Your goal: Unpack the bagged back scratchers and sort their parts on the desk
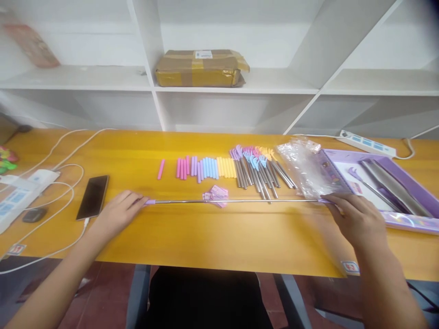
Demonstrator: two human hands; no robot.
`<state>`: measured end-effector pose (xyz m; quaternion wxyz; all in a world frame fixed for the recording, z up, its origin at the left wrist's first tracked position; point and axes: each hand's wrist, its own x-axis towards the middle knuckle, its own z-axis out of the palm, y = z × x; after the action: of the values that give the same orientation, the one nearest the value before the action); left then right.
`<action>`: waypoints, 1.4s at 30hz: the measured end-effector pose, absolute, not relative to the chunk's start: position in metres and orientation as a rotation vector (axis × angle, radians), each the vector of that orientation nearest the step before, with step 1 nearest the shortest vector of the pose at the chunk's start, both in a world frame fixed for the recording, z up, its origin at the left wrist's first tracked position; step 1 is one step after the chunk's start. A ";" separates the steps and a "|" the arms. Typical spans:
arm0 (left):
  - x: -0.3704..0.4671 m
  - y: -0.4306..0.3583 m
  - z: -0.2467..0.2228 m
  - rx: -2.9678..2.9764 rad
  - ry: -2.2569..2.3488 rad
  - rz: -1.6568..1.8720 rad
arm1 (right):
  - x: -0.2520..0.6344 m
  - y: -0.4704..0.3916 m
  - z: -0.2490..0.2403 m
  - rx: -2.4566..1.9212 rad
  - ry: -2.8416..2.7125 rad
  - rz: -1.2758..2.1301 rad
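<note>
A thin metal telescopic back scratcher (pixel 260 200) stretches level across the table, drawn out long. My left hand (pixel 121 210) is closed on its purple left end, while my right hand (pixel 356 217) grips the purple piece at the right end. Behind the rod lie several short back scratchers (pixel 255 169) with purple, blue, pink and yellow claw heads. To their left, yellow tubes (pixel 226 167), blue tubes (pixel 210 167), purple tubes (pixel 195 166) and pink tubes (pixel 183 167) form a row, with one pink tube (pixel 161 169) apart. Small pink cards (pixel 216 194) lie under the rod.
Right of the rod stands a purple box (pixel 414 183) with another scratcher and grey sleeves inside, beside a clear plastic bag (pixel 303 164). At left are a phone (pixel 92 197), white cables and a power strip (pixel 25 196). A taped carton (pixel 200 68) sits on the shelf.
</note>
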<state>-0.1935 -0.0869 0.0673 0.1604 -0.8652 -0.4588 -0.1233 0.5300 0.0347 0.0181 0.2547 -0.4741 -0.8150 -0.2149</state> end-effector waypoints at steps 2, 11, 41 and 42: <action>-0.196 -0.089 0.067 -2.454 -1.286 -0.320 | 0.527 0.035 0.019 -1.293 -2.219 -0.569; -0.205 -0.097 0.066 -2.451 -1.290 -0.259 | 0.522 0.037 0.022 -1.248 -2.235 -0.735; -0.055 0.012 0.036 -2.422 -1.000 -0.518 | 0.246 0.068 0.009 -0.746 -2.274 -0.432; -0.055 0.011 0.035 -2.427 -0.993 -0.525 | 0.244 0.067 0.010 -0.731 -2.272 -0.427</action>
<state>-0.0552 0.0114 0.0347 0.2313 -0.8829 -0.3613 -0.1911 0.2443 0.0667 0.0099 0.3509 -0.2823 -0.8775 -0.1648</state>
